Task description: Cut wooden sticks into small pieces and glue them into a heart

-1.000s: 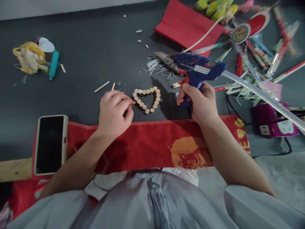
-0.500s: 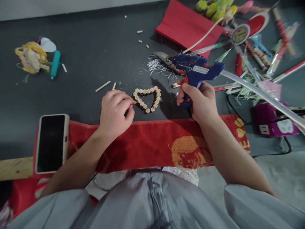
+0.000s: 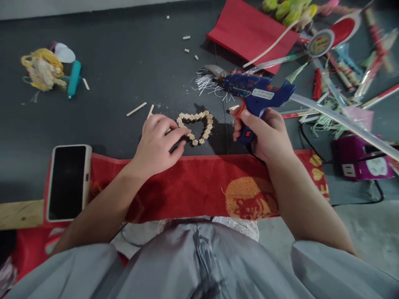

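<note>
My right hand (image 3: 260,131) is wrapped around the grip of a blue glue gun (image 3: 246,85), its fingers at the orange trigger. The nozzle points left, and a long clear glue stick (image 3: 339,122) runs out of its back end. Over the left edge of a heart-shaped outline of small pale beads (image 3: 207,133) is my left hand (image 3: 162,139), palm down with thumb and forefinger apart. Its forefinger tip overlaps the beads; whether it presses on them I cannot tell. Beneath the glue gun's nozzle lie thin white strands (image 3: 207,85), beside a metal blade tip (image 3: 215,70).
A red towel (image 3: 193,182) lines the table's front edge, with a phone (image 3: 67,182) at left. Yellow thread (image 3: 43,68) and a teal tube (image 3: 74,79) lie far left. Red paper (image 3: 249,33), a ribbon spool (image 3: 321,43) and a purple power socket (image 3: 352,158) crowd the right.
My left hand has moved right, so its forefinger now reaches over the bead heart's left side. My right hand still holds the glue gun in nearly the same place. The view has shifted slightly.
</note>
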`<act>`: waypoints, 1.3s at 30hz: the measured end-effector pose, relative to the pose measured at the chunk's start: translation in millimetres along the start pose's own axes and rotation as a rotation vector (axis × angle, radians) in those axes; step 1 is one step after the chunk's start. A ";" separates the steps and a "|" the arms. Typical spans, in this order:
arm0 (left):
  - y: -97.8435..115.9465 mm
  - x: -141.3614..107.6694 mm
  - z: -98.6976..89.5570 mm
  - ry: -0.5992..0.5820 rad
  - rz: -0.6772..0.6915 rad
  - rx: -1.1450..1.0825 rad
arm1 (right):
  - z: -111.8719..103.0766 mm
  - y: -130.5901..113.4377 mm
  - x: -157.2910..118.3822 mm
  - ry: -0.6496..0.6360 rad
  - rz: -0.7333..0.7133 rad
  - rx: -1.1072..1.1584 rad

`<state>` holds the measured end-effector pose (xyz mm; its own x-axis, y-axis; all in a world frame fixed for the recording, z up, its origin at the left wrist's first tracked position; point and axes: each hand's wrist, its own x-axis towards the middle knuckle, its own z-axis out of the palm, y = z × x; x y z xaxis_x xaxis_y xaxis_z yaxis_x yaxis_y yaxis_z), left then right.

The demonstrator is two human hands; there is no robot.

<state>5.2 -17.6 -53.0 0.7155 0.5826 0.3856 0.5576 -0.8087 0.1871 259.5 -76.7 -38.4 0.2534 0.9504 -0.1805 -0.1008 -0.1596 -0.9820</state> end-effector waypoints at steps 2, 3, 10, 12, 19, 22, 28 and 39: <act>0.3 0.6 0.8 -0.038 0.031 -0.020 | -0.6 -1.8 -1.8 -0.042 -0.007 -0.007; 0.8 1.0 1.3 -0.051 0.042 -0.026 | -0.9 -2.2 -2.3 -0.062 -0.013 -0.004; 6.1 4.7 8.9 -0.062 0.088 -0.046 | 0.9 -6.8 -5.2 -0.160 0.030 0.021; 6.4 5.6 11.7 -0.081 0.071 -0.071 | 2.4 -10.3 -8.2 -0.152 0.034 0.015; 2.1 6.9 13.9 -0.105 0.058 -0.109 | -1.2 -18.8 -23.4 -0.136 -0.030 -0.127; -1.2 7.6 15.0 -0.101 0.059 -0.121 | -5.7 -18.6 -33.0 -0.120 -0.022 -0.207; -7.2 10.0 21.9 -0.082 0.047 -0.163 | -16.9 -7.9 -53.2 -0.069 -0.017 -0.371; -10.9 12.2 24.7 -0.058 0.048 -0.185 | -23.7 13.3 -50.9 -0.178 -0.318 -0.787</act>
<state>18.2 0.2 -72.6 0.7652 0.5424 0.3468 0.4391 -0.8336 0.3351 268.1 -133.5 -43.6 -0.0048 0.9984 0.0557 0.6612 0.0449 -0.7489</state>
